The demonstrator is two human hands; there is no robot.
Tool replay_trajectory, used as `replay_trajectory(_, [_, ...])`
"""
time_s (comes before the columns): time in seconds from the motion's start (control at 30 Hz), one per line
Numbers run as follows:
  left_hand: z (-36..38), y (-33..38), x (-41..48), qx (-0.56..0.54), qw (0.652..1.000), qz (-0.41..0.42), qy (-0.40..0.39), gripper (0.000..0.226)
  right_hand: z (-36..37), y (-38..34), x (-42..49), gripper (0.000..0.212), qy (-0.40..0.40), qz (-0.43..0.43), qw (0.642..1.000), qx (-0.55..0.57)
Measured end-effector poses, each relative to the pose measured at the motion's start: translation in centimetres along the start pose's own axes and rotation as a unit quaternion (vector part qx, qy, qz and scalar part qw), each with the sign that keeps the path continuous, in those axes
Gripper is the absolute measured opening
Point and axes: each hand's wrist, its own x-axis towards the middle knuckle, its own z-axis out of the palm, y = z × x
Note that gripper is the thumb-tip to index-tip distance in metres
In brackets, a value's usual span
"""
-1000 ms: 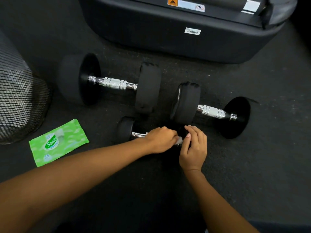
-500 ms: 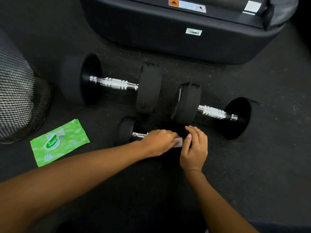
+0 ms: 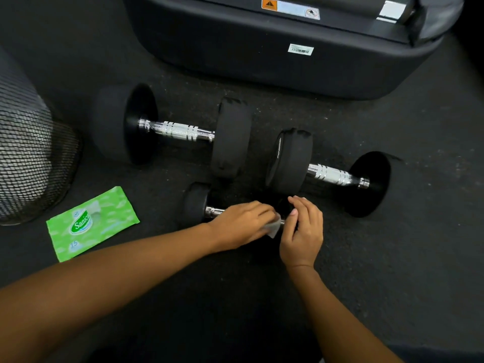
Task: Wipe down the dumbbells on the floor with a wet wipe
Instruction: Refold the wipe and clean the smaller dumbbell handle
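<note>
Head view: the left hand [image 3: 243, 226] curls over a wet wipe [image 3: 273, 227], pressing it round the chrome handle of the small dumbbell [image 3: 196, 204]. Beside it, almost touching the wipe, the right hand [image 3: 303, 231] cups that dumbbell's right end with bent fingers. Two large dumbbells [image 3: 180, 131] [image 3: 330, 175] lie just behind, the right one's near head crowding the fingertips. Bare dark floor [image 3: 392, 258] opens to the right and toward the person. A green wipe packet [image 3: 91, 224] lies left, a mesh bin [image 3: 28, 153] beyond it, a black machine base [image 3: 262, 61] behind. More wipe shows below the left fingers than a second ago; nothing else has shifted. The small dumbbell's right head is lost in shadow under the right hand.
</note>
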Motion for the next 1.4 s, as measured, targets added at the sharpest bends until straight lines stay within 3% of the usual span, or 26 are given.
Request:
replay_trajectory(0.13, [-0.3,-0.7,-0.8,-0.019,1.000,0.008,0.001,0.026,0.0,0.0,0.0,0.034,-0.002,0.005,1.000,0.001])
replay_trajectory(0.23, [-0.9,-0.5,-0.7,-0.073,0.993,-0.091,-0.016,0.031,0.0,0.0,0.0,0.034,-0.002,0.006,1.000,0.001])
replay_trajectory(0.3, [-1.1,-0.5,-0.3,-0.106,0.978,-0.168,-0.066,0.034,0.0,0.0,0.0,0.034,-0.001,0.004,1.000,0.002])
replay_trajectory(0.4, [-1.0,-0.4,0.6,-0.138,0.965,-0.198,-0.100,0.033,0.0,-0.1,0.0,0.034,0.001,0.006,1.000,-0.002])
replay_trajectory(0.5, [-0.7,0.8,1.8,-0.156,0.963,-0.194,-0.105,0.030,-0.1,0.0,0.0,0.034,-0.002,0.003,1.000,-0.003])
replay_trajectory(0.67, [-1.3,0.7,0.9,-0.091,0.986,-0.095,-0.105,0.034,0.0,0.0,0.0,0.034,-0.004,0.002,1.000,0.000])
replay_trajectory(0.73, [-1.9,0.0,0.4,-0.096,0.983,-0.100,-0.119,0.034,0.0,0.0,0.0,0.034,-0.004,0.003,1.000,0.001])
replay_trajectory(0.97, [-2.5,-0.6,2.2,-0.221,0.921,-0.257,-0.190,0.037,-0.1,-0.1,0.0,0.034,-0.005,0.008,1.000,-0.004])
replay_trajectory(1.23, [-3.1,0.6,1.3,-0.260,0.919,-0.289,-0.062,0.036,-0.6,-0.5,0.4,0.036,-0.044,0.032,0.999,-0.005])
replay_trajectory(1.4, [-5.0,1.7,1.8,-0.340,0.881,-0.329,-0.008,0.039,-1.3,-1.0,0.7,0.033,-0.062,-0.001,0.998,-0.020])
